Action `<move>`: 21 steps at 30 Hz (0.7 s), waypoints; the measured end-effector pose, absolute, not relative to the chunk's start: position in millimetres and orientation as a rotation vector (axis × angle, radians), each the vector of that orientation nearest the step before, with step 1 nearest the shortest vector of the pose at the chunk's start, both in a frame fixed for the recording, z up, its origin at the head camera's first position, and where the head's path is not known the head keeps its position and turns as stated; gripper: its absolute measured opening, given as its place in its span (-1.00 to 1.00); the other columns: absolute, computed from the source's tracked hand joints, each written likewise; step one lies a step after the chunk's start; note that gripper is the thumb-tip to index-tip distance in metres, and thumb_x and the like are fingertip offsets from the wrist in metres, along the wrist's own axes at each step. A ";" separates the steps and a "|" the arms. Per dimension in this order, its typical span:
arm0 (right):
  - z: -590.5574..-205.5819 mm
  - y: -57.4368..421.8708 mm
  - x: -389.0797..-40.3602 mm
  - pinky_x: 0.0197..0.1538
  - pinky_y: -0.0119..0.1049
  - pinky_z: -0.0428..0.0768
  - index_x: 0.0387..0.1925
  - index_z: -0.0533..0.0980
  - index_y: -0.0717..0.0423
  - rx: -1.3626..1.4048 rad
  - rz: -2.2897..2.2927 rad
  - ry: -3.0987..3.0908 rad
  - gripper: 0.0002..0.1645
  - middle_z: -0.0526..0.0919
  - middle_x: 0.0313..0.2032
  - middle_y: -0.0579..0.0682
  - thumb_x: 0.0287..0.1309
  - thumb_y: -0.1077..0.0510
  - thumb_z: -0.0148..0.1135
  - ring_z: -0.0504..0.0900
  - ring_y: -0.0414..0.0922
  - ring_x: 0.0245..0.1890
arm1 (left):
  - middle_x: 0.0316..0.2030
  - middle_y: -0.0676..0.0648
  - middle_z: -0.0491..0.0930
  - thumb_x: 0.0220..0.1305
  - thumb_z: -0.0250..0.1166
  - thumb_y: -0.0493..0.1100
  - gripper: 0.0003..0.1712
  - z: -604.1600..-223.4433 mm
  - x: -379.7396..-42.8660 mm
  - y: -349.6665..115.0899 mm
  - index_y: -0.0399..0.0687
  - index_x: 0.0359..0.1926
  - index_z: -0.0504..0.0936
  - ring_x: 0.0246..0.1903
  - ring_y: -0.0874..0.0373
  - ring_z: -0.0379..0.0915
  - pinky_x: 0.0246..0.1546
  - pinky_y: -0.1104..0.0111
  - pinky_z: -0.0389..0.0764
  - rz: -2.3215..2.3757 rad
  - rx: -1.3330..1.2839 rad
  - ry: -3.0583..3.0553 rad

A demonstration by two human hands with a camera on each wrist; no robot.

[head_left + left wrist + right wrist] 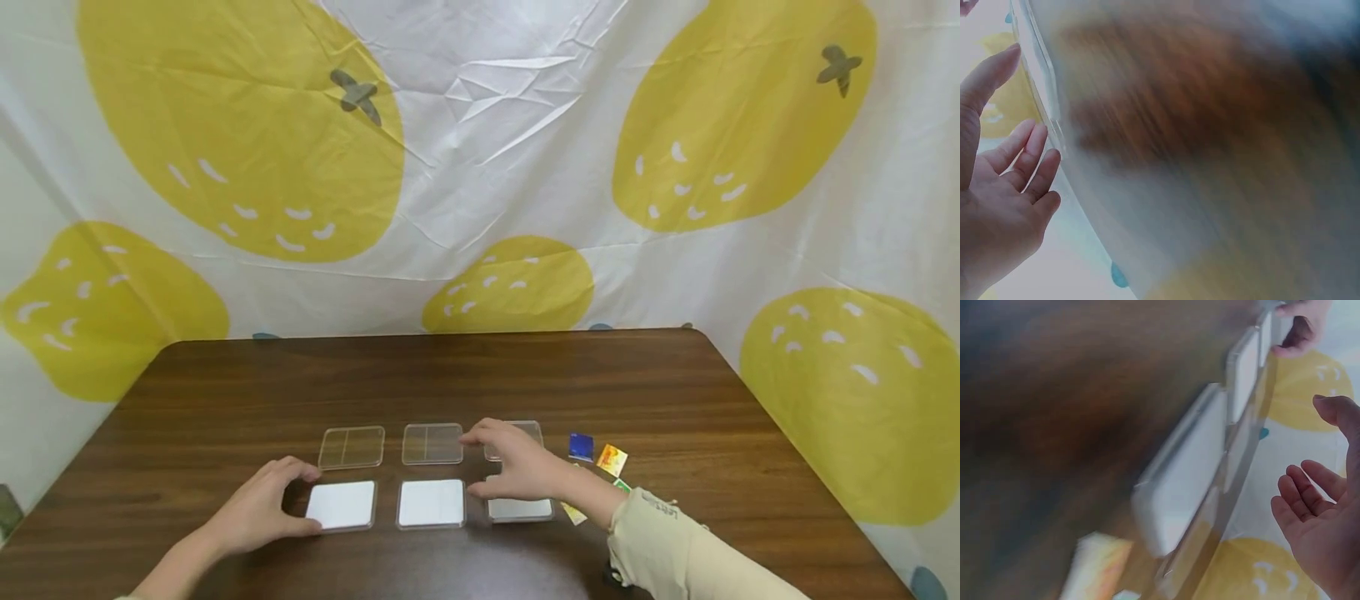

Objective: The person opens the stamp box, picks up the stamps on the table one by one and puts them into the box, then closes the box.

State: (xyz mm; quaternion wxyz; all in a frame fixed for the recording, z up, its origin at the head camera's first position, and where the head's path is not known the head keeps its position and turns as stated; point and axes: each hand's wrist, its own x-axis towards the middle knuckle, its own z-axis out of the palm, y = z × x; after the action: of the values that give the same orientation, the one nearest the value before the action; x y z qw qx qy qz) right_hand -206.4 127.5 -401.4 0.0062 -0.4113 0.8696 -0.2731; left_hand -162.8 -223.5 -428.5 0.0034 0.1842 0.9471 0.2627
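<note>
Hanging at twelve o'clock is a white cloth (517, 179) printed with yellow lemons. Beneath it stretches a dark brown wood-grain table (420, 375). From four o'clock a pale cream sleeve (697, 550) leads to the right hand (517, 462), thumb and fingers parted over the far edge of the shallow, rectangular, white-filled clear plastic right box (520, 510). Over at nine o'clock the left hand (255, 510) spreads thumb and forefinger at the outer edge of a matching left box (341, 505); whether they touch it I cannot tell. The matching middle box (431, 504) lies between. At twelve o'clock of each box lies a flat clear plastic rectangle: left pane (352, 447), middle pane (432, 444) and right pane (529, 431), the last partly hidden by the hand. Smallest, towards three o'clock, are a dark blue square (581, 446), an orange-and-yellow square (612, 460), and a partly hidden green piece (622, 484) and pale yellow piece (574, 512).
</note>
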 end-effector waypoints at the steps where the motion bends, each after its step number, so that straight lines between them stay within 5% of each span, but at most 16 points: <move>1: -404.0 133.5 -204.4 -0.04 -0.29 0.47 0.02 0.44 0.24 -1.283 -0.856 2.731 -0.34 0.51 -0.09 0.01 -0.15 0.04 0.38 0.50 -0.10 -0.10 | -0.17 0.03 0.51 -0.28 0.48 0.13 -0.31 -428.2 -163.3 -221.9 -0.13 -0.12 0.54 -0.06 -0.02 0.37 -0.05 0.02 0.41 0.830 0.583 2.976; 21: -420.5 212.3 -178.3 -0.04 -0.11 0.49 0.00 0.44 0.21 -1.058 -1.055 2.790 -0.39 0.54 -0.09 -0.01 -0.10 0.03 0.37 0.51 -0.08 -0.08 | -0.12 0.04 0.50 -0.21 0.47 -0.01 -0.38 -429.4 -163.8 -129.3 -0.13 -0.08 0.51 -0.06 0.11 0.36 -0.03 0.16 0.44 0.959 0.954 2.930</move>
State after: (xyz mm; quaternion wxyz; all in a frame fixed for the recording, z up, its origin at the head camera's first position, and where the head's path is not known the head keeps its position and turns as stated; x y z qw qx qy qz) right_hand -178.3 212.3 -420.5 -0.0117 -0.3343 0.8815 -0.3332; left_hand -163.8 -129.3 -429.4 -0.0427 0.2955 0.9070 0.2970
